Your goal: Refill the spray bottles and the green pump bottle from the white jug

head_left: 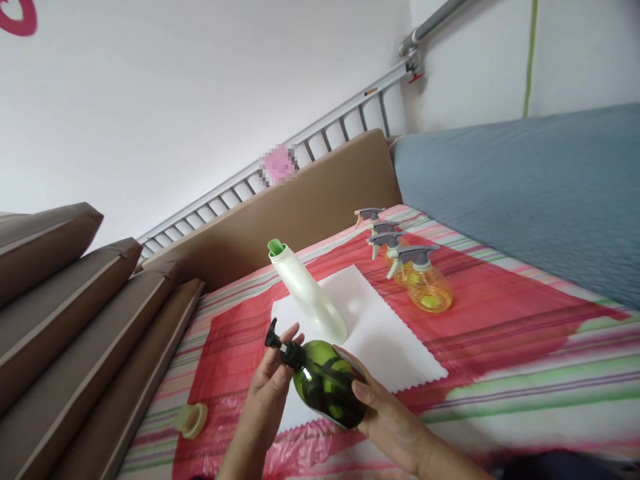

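Note:
A dark green, see-through pump bottle (327,380) with a black pump head lies tilted between my hands, its pump toward the left. My right hand (387,410) is wrapped round its base end, thumb on the near side. At the neck, my left hand (270,380) closes its fingers and thumb about the black collar; the fingertips behind it are partly hidden. Just beyond stands a pale green-white bottle (313,293) with an open neck and a green piece at its mouth. It rests on a white sheet with scalloped edges (395,340).
Several spray bottles with grey trigger heads, the nearest an amber one (430,290), stand in a row at right. A pale cap (193,421) lies at lower left on the red plastic sheet (480,280). Folded brown panels (100,353) and a blue cushion (525,200) border the surface.

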Demonstrator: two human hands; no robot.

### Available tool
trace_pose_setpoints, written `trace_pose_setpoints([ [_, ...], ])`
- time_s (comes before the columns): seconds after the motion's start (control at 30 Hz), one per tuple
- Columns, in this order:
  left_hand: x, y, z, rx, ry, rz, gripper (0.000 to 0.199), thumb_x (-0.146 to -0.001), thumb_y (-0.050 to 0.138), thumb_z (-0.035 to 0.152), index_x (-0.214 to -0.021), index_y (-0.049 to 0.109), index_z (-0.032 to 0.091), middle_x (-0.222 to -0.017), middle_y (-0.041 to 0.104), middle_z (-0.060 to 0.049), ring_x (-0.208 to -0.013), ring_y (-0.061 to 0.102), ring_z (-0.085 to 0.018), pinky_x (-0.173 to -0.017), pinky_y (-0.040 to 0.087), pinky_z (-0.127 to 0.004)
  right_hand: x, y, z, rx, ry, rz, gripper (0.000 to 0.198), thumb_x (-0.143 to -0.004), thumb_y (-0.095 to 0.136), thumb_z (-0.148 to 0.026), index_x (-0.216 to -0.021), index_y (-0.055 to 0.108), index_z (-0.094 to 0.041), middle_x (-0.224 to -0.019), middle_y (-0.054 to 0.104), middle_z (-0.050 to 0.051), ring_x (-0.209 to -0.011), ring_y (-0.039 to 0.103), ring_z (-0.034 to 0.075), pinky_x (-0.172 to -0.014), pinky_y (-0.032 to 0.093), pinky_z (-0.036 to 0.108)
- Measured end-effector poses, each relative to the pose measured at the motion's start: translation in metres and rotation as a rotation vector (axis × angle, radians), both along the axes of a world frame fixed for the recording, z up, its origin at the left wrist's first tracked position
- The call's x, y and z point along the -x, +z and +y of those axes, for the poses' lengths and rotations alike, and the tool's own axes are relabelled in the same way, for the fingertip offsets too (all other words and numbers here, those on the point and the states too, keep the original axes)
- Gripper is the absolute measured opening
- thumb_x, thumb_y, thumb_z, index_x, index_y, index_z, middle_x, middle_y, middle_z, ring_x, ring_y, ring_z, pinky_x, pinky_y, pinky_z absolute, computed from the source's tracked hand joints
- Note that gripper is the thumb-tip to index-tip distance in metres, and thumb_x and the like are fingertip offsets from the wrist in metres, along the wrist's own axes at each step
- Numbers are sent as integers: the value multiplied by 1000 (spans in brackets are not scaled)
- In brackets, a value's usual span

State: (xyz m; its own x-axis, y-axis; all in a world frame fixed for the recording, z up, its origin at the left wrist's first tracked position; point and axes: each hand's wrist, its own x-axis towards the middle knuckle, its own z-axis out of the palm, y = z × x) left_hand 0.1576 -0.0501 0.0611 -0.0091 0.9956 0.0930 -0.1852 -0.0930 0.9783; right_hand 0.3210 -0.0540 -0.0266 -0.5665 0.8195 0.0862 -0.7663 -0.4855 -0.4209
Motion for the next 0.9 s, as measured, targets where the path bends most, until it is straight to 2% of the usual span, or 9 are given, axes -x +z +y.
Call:
trace_pose_setpoints([
  [0.1, 0, -2, 1, -49, 37, -4, 66, -48, 79, 47, -106, 62, 22, -126, 54, -13, -116, 47, -35, -92, 40, -44, -1, -2, 1, -16, 8, 1, 63, -76, 63, -35, -131, 33, -31, -135, 42, 8, -114, 48, 27, -92, 38, 46],
  [0.27, 4, -3, 2, -16, 77, 132, 40, -65, 70, 40, -97, 66, 17, -117, 60, -14, -111, 51, -31, -95, 37, -44, -2, -4, 2, -12, 6, 16, 57, -80, 58, -34, -131, 34, -30, -135, 42, 9, -116, 47, 26, -93, 37, 46],
  [0.33, 5, -3, 1, -22, 54, 128, 45, -64, 71, 43, -101, 65, 18, -122, 57, -14, -116, 47, -31, -98, 34, -43, -2, -3, 2, -14, 18, 18, 56, -80, 58, -34, -131, 34, -30, -135, 42, 9, -116, 46, 26, -93, 37, 46],
  [0.43, 3, -3, -1, -60, 66, 90, 61, -52, 77, 48, -103, 65, 18, -120, 58, -14, -112, 49, -33, -92, 40, -42, -3, 0, 1, -3, 11, -15, 60, -76, 63, -34, -130, 36, -31, -134, 43, 8, -114, 48, 27, -92, 38, 46],
  [0.57, 2, -2, -3, -78, 78, 100, 37, -60, 75, 37, -91, 69, 19, -103, 66, -9, -92, 59, -25, -83, 45, -35, -3, 3, -1, 11, -7, -37, 58, -73, 66, -36, -126, 42, -30, -130, 48, 7, -111, 50, 26, -92, 39, 45],
  [0.63, 3, -1, -4, -88, 47, 137, 32, -66, 71, 34, -95, 68, 20, -105, 65, -9, -94, 58, -24, -85, 44, -34, -3, 2, -1, 6, 8, -34, 56, -74, 65, -37, -125, 44, -29, -127, 52, 7, -110, 51, 25, -91, 41, 44],
  [0.7, 5, -1, -5, -72, 22, 182, 32, -71, 67, 34, -100, 67, 20, -112, 63, -10, -103, 55, -27, -91, 40, -37, -3, 0, 0, 15, 34, -39, 54, -75, 63, -40, -124, 46, -28, -120, 57, 7, -107, 54, 25, -85, 45, 40],
  [0.8, 9, -3, -7, -64, -6, 239, 35, -73, 63, 37, -103, 66, 18, -118, 60, -12, -116, 46, -31, -99, 33, -42, -3, -3, 2, 50, 157, -72, 48, -80, 53, -51, -117, 54, -21, -101, 66, 10, -85, 63, 23, -62, 51, 31],
  [0.9, 11, -3, -9, -60, -55, 285, 37, -75, 60, 40, -105, 65, 17, -120, 59, -12, -119, 43, -31, -102, 30, -42, -2, -4, 3, 73, 356, -86, 62, -83, 33, -63, -109, 58, -13, -83, 69, 12, -65, 65, 22, -47, 49, 27],
])
